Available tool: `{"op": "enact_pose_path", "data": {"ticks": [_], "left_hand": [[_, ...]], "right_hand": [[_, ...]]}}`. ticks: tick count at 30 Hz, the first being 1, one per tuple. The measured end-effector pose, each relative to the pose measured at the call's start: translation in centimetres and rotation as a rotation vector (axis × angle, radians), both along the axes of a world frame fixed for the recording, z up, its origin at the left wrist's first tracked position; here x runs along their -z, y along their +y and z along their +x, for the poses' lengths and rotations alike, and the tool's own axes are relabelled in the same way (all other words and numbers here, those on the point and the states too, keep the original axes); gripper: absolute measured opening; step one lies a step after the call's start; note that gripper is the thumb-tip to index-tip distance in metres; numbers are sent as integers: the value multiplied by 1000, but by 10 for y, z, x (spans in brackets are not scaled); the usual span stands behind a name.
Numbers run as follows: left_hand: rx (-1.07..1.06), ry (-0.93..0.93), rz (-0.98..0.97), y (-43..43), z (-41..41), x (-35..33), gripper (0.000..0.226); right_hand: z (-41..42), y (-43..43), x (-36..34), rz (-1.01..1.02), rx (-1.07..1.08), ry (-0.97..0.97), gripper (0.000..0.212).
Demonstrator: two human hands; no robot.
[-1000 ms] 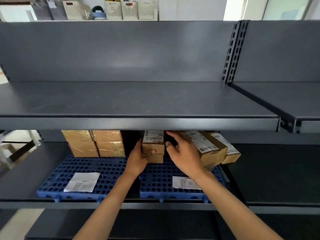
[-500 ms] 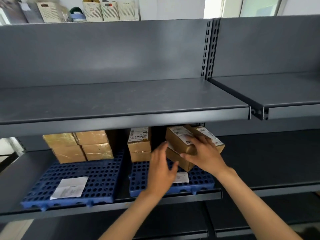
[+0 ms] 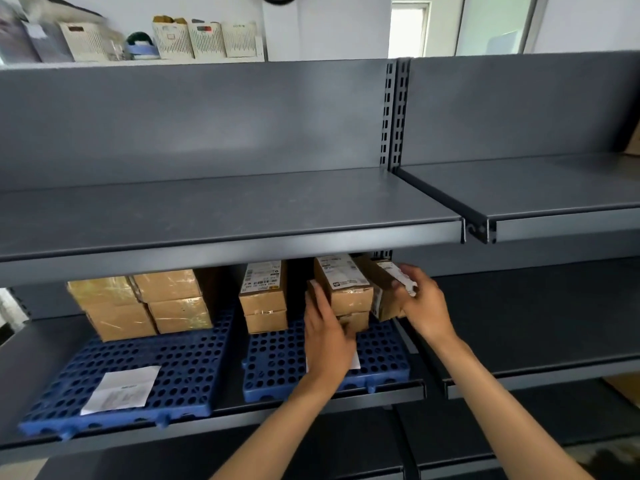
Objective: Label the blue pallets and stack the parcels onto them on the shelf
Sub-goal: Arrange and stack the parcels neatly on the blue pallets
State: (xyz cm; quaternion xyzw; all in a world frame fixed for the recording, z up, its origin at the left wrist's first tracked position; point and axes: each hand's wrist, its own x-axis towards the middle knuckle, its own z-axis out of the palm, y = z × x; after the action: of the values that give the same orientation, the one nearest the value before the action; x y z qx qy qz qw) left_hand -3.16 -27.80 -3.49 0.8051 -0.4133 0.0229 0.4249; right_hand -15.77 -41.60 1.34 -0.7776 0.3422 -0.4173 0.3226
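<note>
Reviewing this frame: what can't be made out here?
Head view only:
Right pallet's label: mostly covered by the left hand.
Left hand's hold on middle stack: palm side faces away.
Parcel label print: too small, blurred.
Tilted parcel in right hand: rear hidden under upper shelf.
Cardboard at right edge: cut off.
</note>
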Motion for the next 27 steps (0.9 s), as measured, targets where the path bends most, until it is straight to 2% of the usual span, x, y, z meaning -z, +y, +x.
{"op": "enact_pose_path", "data": {"ticks": [2,4,7,9,11,13,16,18,20,22,25,27], "left_hand": [[56,-201,-43,-1,-10,-2,118],[119,-481,9,-6,-16,-6,115],[96,-707,248,-14,-10,-21,120],[16,-734,429,-16,0,-30,124],[-24,-726,516,-17,13,-34,123],[-54,-725,568,-17,27,-35,125],[-92,-720,588,-17,41,-34,130],[-94,-719,572,-18,46,-33,133],[-87,-715,552,-18,47,-32,135],[-78,-719,540,-18,47,-31,136],[-70,-712,542,-20,48,-31,134],[-56,-692,543,-20,48,-33,130]], "right_hand": [[-4,-11,9,-18,74,26,44],[-4,-17,16,-30,79,60,48],[3,-24,23,-15,63,299,81],[11,-28,25,-71,72,496,94],[22,-29,25,-120,57,552,84],[30,-28,18,-104,71,505,68],[25,-33,5,138,150,206,50],[13,-44,-2,361,176,-42,52],[1,-57,-4,478,210,-180,51],[-8,-69,0,521,263,-133,48],[-11,-84,14,557,301,89,62],[-12,-91,18,628,254,49,63]]}}
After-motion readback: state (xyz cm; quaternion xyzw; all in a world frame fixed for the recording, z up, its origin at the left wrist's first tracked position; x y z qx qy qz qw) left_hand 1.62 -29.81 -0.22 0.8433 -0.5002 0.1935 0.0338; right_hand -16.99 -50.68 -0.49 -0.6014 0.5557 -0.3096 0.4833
